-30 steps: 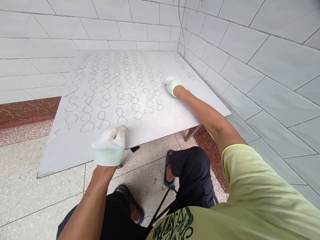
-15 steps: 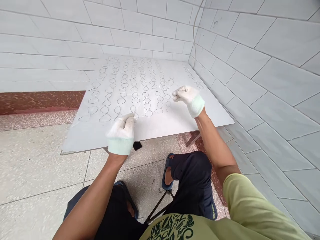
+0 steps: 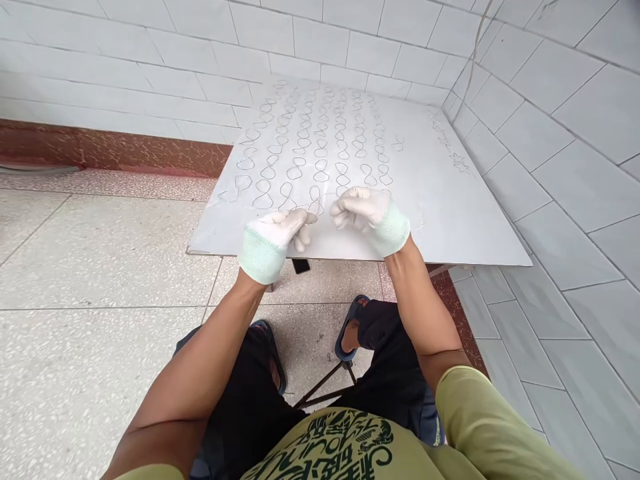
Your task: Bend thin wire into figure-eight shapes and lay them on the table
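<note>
My left hand, in a white glove with a mint cuff, is over the front edge of a white board. Its thumb and fingers are pinched together beside a thin, dark, wire-like figure-eight loop. My right hand, gloved the same way, faces it a short gap away with fingers curled into a pinch. Anything held in either pinch is too fine to make out. Rows of similar figure-eight loops cover the board beyond both hands.
Tangled, star-like thin pieces lie along the board's right side. Tiled walls meet behind and to the right. Under the front edge, a phone is visible. My sandalled feet rest on the speckled floor.
My hands have come closer together in front of me, the right moving in toward the left and lower over the board. The view has shifted left, so the board appears farther right.
</note>
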`<act>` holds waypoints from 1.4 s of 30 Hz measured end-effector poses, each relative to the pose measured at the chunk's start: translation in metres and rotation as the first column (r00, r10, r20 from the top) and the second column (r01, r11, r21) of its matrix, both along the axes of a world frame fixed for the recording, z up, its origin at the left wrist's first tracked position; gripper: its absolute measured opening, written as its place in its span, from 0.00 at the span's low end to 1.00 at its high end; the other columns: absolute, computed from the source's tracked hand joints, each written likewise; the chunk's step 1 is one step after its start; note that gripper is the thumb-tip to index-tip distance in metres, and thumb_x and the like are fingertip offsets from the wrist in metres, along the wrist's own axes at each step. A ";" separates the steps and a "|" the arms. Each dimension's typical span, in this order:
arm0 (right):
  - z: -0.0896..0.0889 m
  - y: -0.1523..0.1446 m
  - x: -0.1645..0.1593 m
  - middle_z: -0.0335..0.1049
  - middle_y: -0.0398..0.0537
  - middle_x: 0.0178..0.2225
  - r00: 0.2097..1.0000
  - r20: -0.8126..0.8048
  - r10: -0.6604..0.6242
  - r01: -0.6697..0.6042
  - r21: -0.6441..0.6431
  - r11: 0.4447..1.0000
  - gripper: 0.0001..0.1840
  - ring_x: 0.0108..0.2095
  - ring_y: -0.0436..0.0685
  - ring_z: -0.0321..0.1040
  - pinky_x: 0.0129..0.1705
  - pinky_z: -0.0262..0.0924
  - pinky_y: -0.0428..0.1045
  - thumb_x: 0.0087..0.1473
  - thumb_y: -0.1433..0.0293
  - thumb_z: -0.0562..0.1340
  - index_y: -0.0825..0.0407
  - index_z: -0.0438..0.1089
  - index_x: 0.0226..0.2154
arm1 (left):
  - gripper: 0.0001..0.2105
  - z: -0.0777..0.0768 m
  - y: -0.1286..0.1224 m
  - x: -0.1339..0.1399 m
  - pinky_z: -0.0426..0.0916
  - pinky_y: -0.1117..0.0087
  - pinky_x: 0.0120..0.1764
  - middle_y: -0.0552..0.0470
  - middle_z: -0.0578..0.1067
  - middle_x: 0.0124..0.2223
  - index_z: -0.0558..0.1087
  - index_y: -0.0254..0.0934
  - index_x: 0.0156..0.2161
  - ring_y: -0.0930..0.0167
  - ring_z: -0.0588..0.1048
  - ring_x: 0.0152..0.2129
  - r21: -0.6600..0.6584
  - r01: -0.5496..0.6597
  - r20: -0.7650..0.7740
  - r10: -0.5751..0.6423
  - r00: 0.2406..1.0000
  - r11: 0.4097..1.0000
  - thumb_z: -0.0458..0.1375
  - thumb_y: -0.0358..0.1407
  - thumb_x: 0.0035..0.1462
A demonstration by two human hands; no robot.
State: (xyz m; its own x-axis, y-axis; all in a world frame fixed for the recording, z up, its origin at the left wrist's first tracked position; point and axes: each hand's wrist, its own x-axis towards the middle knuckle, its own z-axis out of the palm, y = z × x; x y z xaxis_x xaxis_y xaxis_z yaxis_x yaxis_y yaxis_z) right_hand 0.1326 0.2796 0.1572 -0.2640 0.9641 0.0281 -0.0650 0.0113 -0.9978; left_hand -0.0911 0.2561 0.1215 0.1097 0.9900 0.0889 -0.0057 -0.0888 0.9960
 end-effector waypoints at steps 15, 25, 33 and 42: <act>-0.026 -0.027 -0.029 0.83 0.45 0.33 0.959 -0.175 -0.224 0.241 0.080 0.967 0.18 0.38 0.62 0.83 0.51 0.80 0.62 0.63 0.46 0.73 0.43 0.80 0.37 | 0.12 -0.008 -0.002 0.019 0.75 0.61 0.50 0.51 0.87 0.39 0.84 0.43 0.37 0.61 0.84 0.42 0.160 -0.318 -0.321 0.354 0.879 0.935 0.62 0.45 0.68; -0.001 -0.027 0.005 0.78 0.43 0.26 0.951 0.107 -0.289 0.270 0.164 0.949 0.15 0.35 0.56 0.78 0.48 0.76 0.55 0.62 0.63 0.68 0.44 0.78 0.23 | 0.26 0.002 -0.004 -0.008 0.72 0.64 0.32 0.49 0.78 0.24 0.79 0.40 0.29 0.67 0.77 0.23 0.090 -0.444 -0.123 0.452 0.883 0.891 0.57 0.57 0.72; 0.006 -0.030 0.012 0.80 0.44 0.28 0.966 0.158 -0.205 0.184 0.139 0.973 0.11 0.27 0.52 0.71 0.38 0.72 0.51 0.63 0.63 0.69 0.48 0.82 0.30 | 0.24 0.023 -0.004 -0.024 0.73 0.51 0.69 0.41 0.86 0.61 0.84 0.38 0.58 0.54 0.82 0.61 0.272 -0.163 -0.361 0.257 0.897 0.948 0.62 0.52 0.68; 0.004 -0.036 -0.003 0.80 0.43 0.27 0.937 0.338 0.091 -0.099 0.005 0.995 0.16 0.25 0.49 0.68 0.31 0.64 0.47 0.65 0.58 0.70 0.50 0.81 0.29 | 0.16 0.026 -0.021 0.009 0.82 0.64 0.44 0.48 0.88 0.39 0.88 0.40 0.48 0.59 0.87 0.41 -0.057 0.112 -0.472 -0.126 0.872 0.992 0.63 0.46 0.63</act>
State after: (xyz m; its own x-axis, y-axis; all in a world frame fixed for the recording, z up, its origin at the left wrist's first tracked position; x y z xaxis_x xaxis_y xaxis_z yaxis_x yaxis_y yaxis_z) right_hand 0.1300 0.2438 0.1615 -0.3520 0.9342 -0.0577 0.2732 0.0436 -0.9610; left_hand -0.0825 0.2351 0.1471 0.2492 0.9680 -0.0301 0.4588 -0.0906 0.8839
